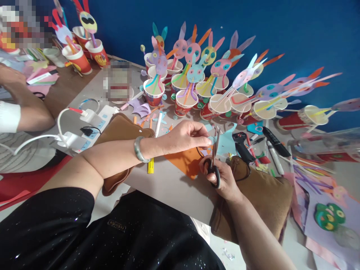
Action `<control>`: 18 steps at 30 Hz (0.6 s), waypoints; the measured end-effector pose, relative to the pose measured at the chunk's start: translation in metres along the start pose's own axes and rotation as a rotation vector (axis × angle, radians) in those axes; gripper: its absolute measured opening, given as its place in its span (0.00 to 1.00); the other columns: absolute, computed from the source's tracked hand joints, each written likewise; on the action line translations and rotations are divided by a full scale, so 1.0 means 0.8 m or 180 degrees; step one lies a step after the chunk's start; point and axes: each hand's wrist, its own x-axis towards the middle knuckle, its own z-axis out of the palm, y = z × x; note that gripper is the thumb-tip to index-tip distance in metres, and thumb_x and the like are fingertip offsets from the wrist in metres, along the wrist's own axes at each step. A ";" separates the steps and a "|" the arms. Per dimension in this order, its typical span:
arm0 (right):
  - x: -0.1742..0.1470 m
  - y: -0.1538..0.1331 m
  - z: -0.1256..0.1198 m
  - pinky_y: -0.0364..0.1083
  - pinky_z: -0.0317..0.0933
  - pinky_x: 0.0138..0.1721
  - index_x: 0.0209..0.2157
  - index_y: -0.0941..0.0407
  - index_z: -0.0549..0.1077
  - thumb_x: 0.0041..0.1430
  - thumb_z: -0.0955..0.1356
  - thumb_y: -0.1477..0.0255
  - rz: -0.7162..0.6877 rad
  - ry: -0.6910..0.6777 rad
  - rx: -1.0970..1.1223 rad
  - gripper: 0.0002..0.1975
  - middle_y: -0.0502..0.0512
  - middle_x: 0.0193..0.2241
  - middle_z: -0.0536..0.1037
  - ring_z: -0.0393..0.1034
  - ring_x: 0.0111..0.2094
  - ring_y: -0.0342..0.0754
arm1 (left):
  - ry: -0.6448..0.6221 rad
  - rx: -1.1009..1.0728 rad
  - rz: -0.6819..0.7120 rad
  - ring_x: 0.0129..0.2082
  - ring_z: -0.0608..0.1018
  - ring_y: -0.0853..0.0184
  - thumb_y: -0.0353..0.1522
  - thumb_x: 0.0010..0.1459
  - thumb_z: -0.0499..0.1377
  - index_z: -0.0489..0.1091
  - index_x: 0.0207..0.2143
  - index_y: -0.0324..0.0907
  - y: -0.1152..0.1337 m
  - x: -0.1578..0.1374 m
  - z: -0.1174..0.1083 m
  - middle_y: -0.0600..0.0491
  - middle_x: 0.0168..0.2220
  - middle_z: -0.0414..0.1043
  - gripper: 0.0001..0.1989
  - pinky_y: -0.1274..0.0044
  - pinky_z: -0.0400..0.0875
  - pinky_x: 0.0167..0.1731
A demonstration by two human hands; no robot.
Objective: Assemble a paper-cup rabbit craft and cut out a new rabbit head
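Note:
My right hand [222,178] grips a pair of scissors [215,152] by its black handles, blades pointing up and away from me. Between the thumb and fingers of my left hand [188,137] is a small piece of light blue paper [212,140], right beside the blades. Whether the blades touch it I cannot tell. Behind the scissors lies a larger light blue sheet [227,140] with a cut edge. An orange sheet [187,163] rests on the table under my hands.
Several paper cups [185,101] with rabbit-faced straw figures stand along the blue wall. A black glue gun [243,146] and markers [275,157] lie right. Brown cushions [258,198] sit at the table edge. Left are a power strip [97,125] and another person's arm [30,93].

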 end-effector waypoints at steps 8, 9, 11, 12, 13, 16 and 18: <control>0.002 0.001 0.000 0.48 0.56 0.31 0.23 0.54 0.68 0.54 0.69 0.38 -0.0042 0.0014 0.0013 0.32 0.52 0.25 0.71 0.61 0.27 0.47 | -0.0052 -0.0078 -0.0001 0.29 0.76 0.75 0.30 0.55 0.66 0.71 0.28 0.38 -0.004 0.001 0.001 0.56 0.26 0.74 0.07 0.80 0.71 0.33; 0.002 0.001 0.000 0.48 0.56 0.31 0.23 0.54 0.68 0.55 0.69 0.38 -0.0044 0.0016 0.0012 0.32 0.52 0.25 0.70 0.61 0.27 0.47 | -0.0065 -0.0110 -0.0017 0.29 0.76 0.75 0.30 0.55 0.66 0.71 0.28 0.38 -0.004 0.001 0.001 0.56 0.26 0.74 0.07 0.80 0.72 0.34; 0.001 0.000 -0.001 0.48 0.56 0.31 0.23 0.54 0.68 0.55 0.69 0.38 -0.0064 0.0018 0.0013 0.32 0.52 0.24 0.70 0.61 0.27 0.46 | -0.0087 -0.0149 -0.0022 0.28 0.76 0.75 0.30 0.55 0.66 0.71 0.28 0.38 -0.004 0.001 0.002 0.56 0.26 0.74 0.07 0.80 0.73 0.34; 0.001 0.000 -0.001 0.47 0.56 0.31 0.23 0.54 0.67 0.55 0.69 0.38 -0.0077 0.0018 0.0015 0.32 0.52 0.24 0.70 0.62 0.27 0.46 | -0.0092 -0.0151 -0.0011 0.28 0.76 0.75 0.30 0.55 0.66 0.71 0.28 0.38 -0.004 0.000 0.002 0.56 0.26 0.73 0.07 0.80 0.73 0.34; 0.001 -0.001 -0.001 0.47 0.56 0.31 0.23 0.55 0.67 0.55 0.69 0.38 -0.0087 0.0015 0.0015 0.32 0.52 0.25 0.70 0.62 0.27 0.46 | -0.0098 -0.0145 0.0006 0.28 0.76 0.75 0.30 0.55 0.66 0.71 0.28 0.38 -0.004 0.000 0.002 0.56 0.26 0.73 0.07 0.79 0.73 0.34; 0.001 -0.001 -0.001 0.47 0.56 0.32 0.23 0.55 0.67 0.56 0.69 0.38 -0.0097 0.0013 0.0006 0.32 0.52 0.25 0.70 0.62 0.27 0.45 | -0.0100 -0.0105 0.0049 0.28 0.76 0.75 0.30 0.55 0.66 0.71 0.28 0.37 -0.004 0.000 0.002 0.56 0.26 0.73 0.07 0.80 0.72 0.33; 0.002 -0.001 0.000 0.47 0.56 0.32 0.23 0.55 0.67 0.55 0.69 0.38 -0.0088 0.0010 -0.0010 0.32 0.52 0.25 0.71 0.62 0.27 0.46 | -0.0098 -0.0087 0.0052 0.28 0.76 0.76 0.30 0.55 0.66 0.71 0.28 0.38 -0.005 0.000 0.002 0.56 0.26 0.74 0.07 0.81 0.72 0.33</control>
